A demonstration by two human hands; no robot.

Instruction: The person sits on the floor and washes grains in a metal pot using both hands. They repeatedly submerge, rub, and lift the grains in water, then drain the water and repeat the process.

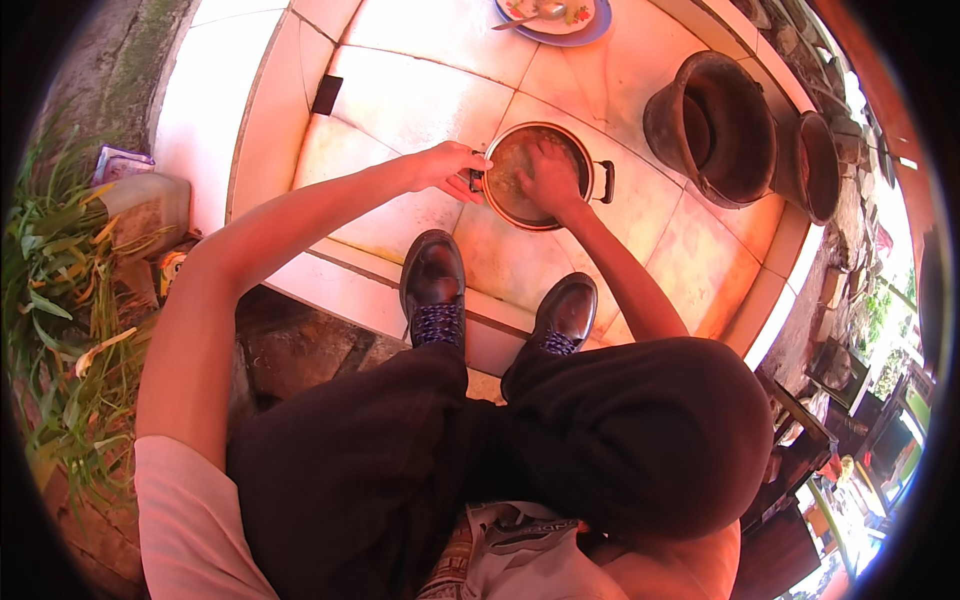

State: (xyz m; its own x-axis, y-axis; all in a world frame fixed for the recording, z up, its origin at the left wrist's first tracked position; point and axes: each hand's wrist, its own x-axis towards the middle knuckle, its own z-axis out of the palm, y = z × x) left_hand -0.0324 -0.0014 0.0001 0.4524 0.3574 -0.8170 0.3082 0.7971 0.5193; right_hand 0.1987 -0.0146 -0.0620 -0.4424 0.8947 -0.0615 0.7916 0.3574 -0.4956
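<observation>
A round metal cooking pot [587,214] with two dark side handles stands on the pale tiled floor [405,97] in front of my shoes. My left hand [450,171] is at the pot's left handle, thumb on the rim and the other fingers spread below it; how firmly it holds cannot be told. Inside the pot is my right hand [551,176], its fingers down in murky, brownish contents. Whether those fingertips grip anything is hidden. The right handle of the pot is untouched.
Beyond the pot lies a floral plate [577,21] with a spoon, on a blue plate. A large dark bucket [667,124] and a smaller one [823,169] stand at the right. A raised tiled edge [259,112] borders the floor; leafy plants [60,300] grow at left.
</observation>
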